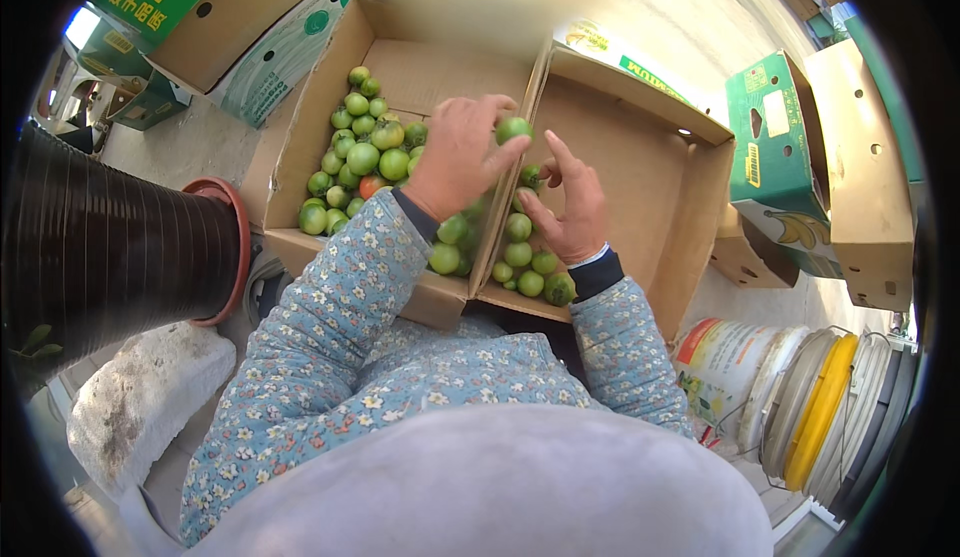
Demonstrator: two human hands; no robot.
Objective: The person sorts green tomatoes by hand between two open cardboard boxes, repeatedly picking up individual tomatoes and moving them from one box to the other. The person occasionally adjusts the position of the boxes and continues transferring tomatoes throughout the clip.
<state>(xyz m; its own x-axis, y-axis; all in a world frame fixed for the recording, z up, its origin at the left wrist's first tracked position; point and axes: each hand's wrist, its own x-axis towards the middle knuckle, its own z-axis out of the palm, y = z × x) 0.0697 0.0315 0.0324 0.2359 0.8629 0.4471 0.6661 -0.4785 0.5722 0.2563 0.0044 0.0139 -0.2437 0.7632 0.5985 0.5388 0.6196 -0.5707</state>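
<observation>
My left hand (465,152) grips a green tomato (514,130) between thumb and fingers, above the wall shared by two open cardboard boxes. Under that arm, the left box (311,118) holds many green tomatoes (363,158) and one orange-red tomato (371,186); my hand and sleeve hide part of the pile. Over the right box (634,144), my right hand (574,208) has its thumb and index finger apart, with nothing visibly held. Beside its fingertips, several green tomatoes (518,228) lie along the right box's left side and near corner.
Cardboard banana boxes stand at the far left (217,39) and at the right (780,133). A large dark pot-like container (120,246) with a red rim is on the left, above a white foam block (150,399). Stacked buckets (817,407) lie at the lower right.
</observation>
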